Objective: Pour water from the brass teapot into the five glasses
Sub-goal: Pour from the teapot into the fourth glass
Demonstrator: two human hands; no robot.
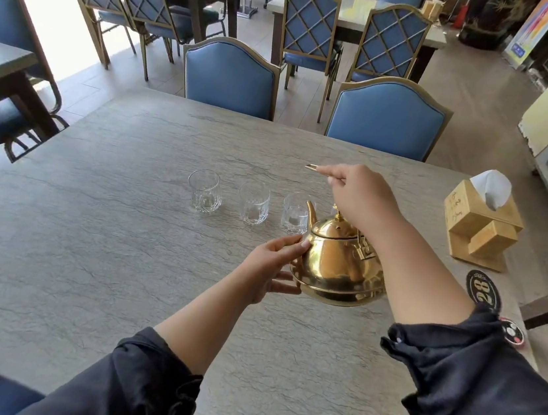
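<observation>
Your right hand (pixel 360 197) has a closed grip on the teapot (pixel 338 260) handle, holding it above the surface; your left hand (pixel 272 265) cups its side, fingers spread. The spout points away toward the nearest glass (pixel 294 211), just beyond.

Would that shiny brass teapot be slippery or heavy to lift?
Probably slick: the round brass teapot is polished and mirror-smooth. Likely weighty, since the right hand grips its handle while the left hand steadies the belly. It may swing on that handle.
</observation>
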